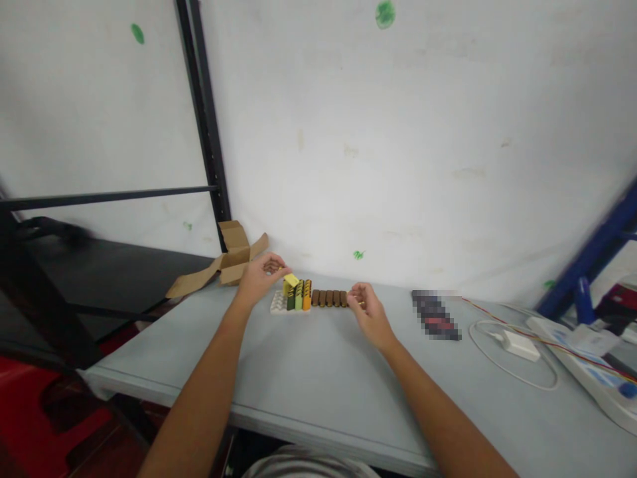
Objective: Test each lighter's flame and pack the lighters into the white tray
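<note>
My left hand (263, 273) pinches a small yellow block-like piece (290, 280) between thumb and fingertips, tilted above a white tray (277, 304). Rows of small upright pieces stand in the tray: dark green (291, 302), light green (298, 300) and orange (307, 300), with dark markings on top. Empty round sockets show at the tray's left side. Against its right side runs a row of several small brown pieces (329, 298) with gold-coloured ends. At the right end of that row, my right hand (369, 312) has curled fingers; a gold-coloured glint shows there, too small to identify.
An opened cardboard box (235, 262) lies at the table's back left, near a black metal frame (204, 99). On the right are a pixelated dark item (435, 315), a white adapter (520, 345) with cables, and a power strip (587, 368). A white wall stands behind.
</note>
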